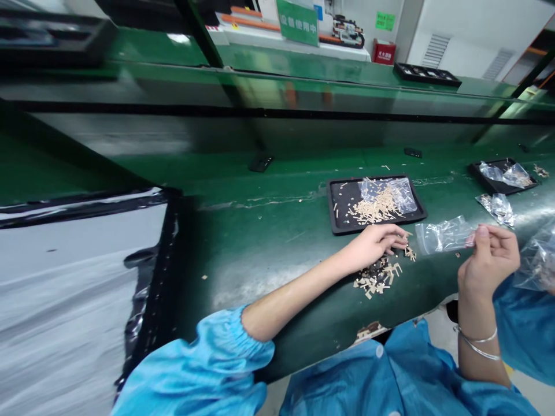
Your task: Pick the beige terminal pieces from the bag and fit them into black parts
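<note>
My left hand (378, 242) reaches over a loose pile of small flat tan and dark pieces (376, 277) on the green bench. Its fingers are stretched forward and slightly bent, with tan pieces at their tips; nothing shows firmly held. To its right, my right hand (489, 257) pinches one end of a clear plastic bag (444, 236) between thumb and fingers. The bag lies sideways toward my left hand, with a pinkish spot by the pinch. Just beyond my left hand sits a black tray (340, 222) holding many tan pieces (377, 205) and another clear bag (403, 193).
Another black tray (489, 184) with bags stands at the far right, near a filled bag (498, 208). A larger clear bag (537, 260) is by a co-worker's blue sleeve (524, 329). A black-edged white panel (78, 300) fills the left. A shelf edge (303, 112) crosses behind.
</note>
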Available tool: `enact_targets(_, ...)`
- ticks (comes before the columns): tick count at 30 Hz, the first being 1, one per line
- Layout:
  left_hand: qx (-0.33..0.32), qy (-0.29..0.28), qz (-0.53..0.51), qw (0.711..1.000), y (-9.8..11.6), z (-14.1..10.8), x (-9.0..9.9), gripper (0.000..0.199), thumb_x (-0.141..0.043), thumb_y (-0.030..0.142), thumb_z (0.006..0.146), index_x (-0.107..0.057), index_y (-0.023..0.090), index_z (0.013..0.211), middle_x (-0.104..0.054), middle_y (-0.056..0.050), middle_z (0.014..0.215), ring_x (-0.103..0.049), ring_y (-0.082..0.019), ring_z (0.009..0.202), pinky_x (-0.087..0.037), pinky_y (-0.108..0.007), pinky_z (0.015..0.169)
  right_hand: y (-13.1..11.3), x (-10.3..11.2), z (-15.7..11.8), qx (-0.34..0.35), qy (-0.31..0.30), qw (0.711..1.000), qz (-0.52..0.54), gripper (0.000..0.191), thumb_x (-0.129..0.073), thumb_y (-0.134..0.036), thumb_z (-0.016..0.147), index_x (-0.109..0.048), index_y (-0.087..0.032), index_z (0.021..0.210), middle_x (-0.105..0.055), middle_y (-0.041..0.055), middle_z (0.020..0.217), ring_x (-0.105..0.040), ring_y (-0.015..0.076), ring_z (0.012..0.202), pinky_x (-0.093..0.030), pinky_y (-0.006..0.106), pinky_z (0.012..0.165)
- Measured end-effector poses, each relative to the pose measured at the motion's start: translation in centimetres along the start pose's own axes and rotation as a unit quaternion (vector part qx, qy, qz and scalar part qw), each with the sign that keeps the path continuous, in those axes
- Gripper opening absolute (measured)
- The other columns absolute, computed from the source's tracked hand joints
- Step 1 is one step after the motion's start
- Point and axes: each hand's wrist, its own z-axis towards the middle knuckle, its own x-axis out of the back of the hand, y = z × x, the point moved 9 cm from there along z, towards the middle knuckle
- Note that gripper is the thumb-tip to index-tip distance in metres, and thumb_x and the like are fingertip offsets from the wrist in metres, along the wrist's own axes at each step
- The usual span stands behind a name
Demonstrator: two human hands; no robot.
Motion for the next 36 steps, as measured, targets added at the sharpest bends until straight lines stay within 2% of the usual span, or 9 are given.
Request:
enact_targets(4, 0.023, 0.002, -0.133, 0.991, -0.8, 0.4, 0.1, 0.022, -0.043, 0.003, 0.080, -0.056, 0.012, 0.096, -0.067, -0.014, 0.108, -0.066, -0.018, 0.102, -0.054, -0.026, 0.076, -0.4, -0.3, -0.1, 0.002, -0.001, 1.000, 0.001, 0.011, -0.071, -0.019, 0.071, -0.062, -0.015, 0.076, -0.056, -0.0055, 0.053, -0.047, 0.0089, 0.046, -0.036, 0.024, 0.046)
enact_targets(7, 0.046, 0.018, -0.123, 0.991, -1.3, 0.4, 0.3, 0.002, -0.052, 0.011, 0.079, -0.054, 0.011, 0.078, -0.070, -0.012, 0.085, -0.070, -0.017, 0.076, -0.050, -0.021, 0.054, -0.4, -0.4, -0.2, -0.001, -0.005, 1.000, 0.000, 0.011, -0.071, -0.019, 0.071, -0.062, -0.015, 0.075, -0.056, -0.0054, 0.053, -0.047, 0.0088, 0.046, -0.036, 0.024, 0.047)
enact_targets(12, 0.063, 0.039, 0.026, 0.997, -1.4, 0.0, 0.5, 0.012, -0.056, 0.020, 0.077, -0.054, 0.013, 0.068, -0.058, 0.000, 0.054, -0.051, -0.007, 0.038, -0.032, -0.018, 0.039, 0.1, -0.8, -0.6, -0.013, -0.015, 1.000, 0.000, 0.012, -0.072, -0.021, 0.072, -0.062, -0.014, 0.076, -0.056, -0.0048, 0.053, -0.048, 0.0091, 0.047, -0.035, 0.025, 0.047)
enact_targets(16, -0.017, 0.080, 0.239, 0.968, 0.8, -0.3, 1.2, 0.037, -0.062, 0.025, 0.073, -0.037, 0.016, 0.048, -0.036, 0.007, 0.043, -0.032, -0.005, 0.042, -0.026, -0.023, 0.047, 0.3, -1.1, -0.7, -0.019, -0.024, 1.000, -0.006, 0.012, -0.071, -0.022, 0.072, -0.062, -0.015, 0.076, -0.055, -0.0049, 0.052, -0.048, 0.0095, 0.046, -0.035, 0.025, 0.047)
enact_targets(19, -0.054, 0.086, 0.331, 0.938, 1.9, -0.5, 1.1, 0.030, -0.056, 0.009, 0.069, -0.034, 0.017, 0.051, -0.032, 0.007, 0.046, -0.031, -0.007, 0.047, -0.025, -0.024, 0.051, 0.4, -1.1, -0.7, -0.022, -0.027, 0.999, -0.007, 0.012, -0.071, -0.023, 0.072, -0.062, -0.016, 0.076, -0.055, -0.0047, 0.052, -0.048, 0.0098, 0.046, -0.035, 0.025, 0.047)
enact_targets(21, -0.080, 0.076, 0.302, 0.947, 2.5, -0.6, 0.8, 0.016, -0.055, 0.004, 0.065, -0.046, 0.017, 0.066, -0.048, 0.005, 0.060, -0.042, -0.009, 0.055, -0.031, -0.024, 0.055, 0.5, -1.2, -0.8, -0.028, -0.031, 0.999, -0.006, 0.013, -0.071, -0.023, 0.072, -0.062, -0.016, 0.076, -0.056, -0.0045, 0.053, -0.048, 0.0100, 0.046, -0.035, 0.025, 0.047)
enact_targets(25, -0.103, 0.072, 0.107, 0.986, 2.7, -0.8, 0.3, 0.050, -0.076, 0.024, 0.060, -0.052, 0.018, 0.103, -0.060, -0.007, 0.107, -0.056, -0.019, 0.095, -0.044, -0.031, 0.080, 0.8, -1.9, -2.1, -0.052, -0.049, 0.997, 0.005, 0.012, -0.070, -0.023, 0.074, -0.061, -0.016, 0.077, -0.055, -0.0046, 0.053, -0.048, 0.0095, 0.048, -0.036, 0.025, 0.048)
enact_targets(31, -0.133, 0.160, -0.077, 0.975, 2.3, -1.2, 1.6, 0.019, -0.055, 0.031, 0.084, -0.056, 0.015, 0.074, -0.063, -0.003, 0.071, -0.059, -0.013, 0.069, -0.047, -0.028, 0.073, 1.2, -2.2, -4.5, -0.068, -0.064, 0.995, -0.026, 0.014, -0.069, -0.027, 0.076, -0.062, -0.017, 0.080, -0.057, -0.0034, 0.059, -0.050, 0.0088, 0.050, -0.039, 0.024, 0.050)
enact_targets(36, -0.177, 0.204, -0.035, 0.962, 3.3, -1.9, 2.7, 0.020, -0.052, 0.031, 0.087, -0.058, 0.015, 0.075, -0.059, 0.000, 0.069, -0.055, -0.010, 0.065, -0.045, -0.023, 0.067, 2.6, -4.6, -5.2, -0.132, -0.206, 0.969, -0.041, 0.034, -0.063, -0.042, 0.080, -0.063, -0.018, 0.104, -0.065, 0.0027, 0.079, -0.058, 0.0122, 0.062, -0.044, 0.025, 0.053)
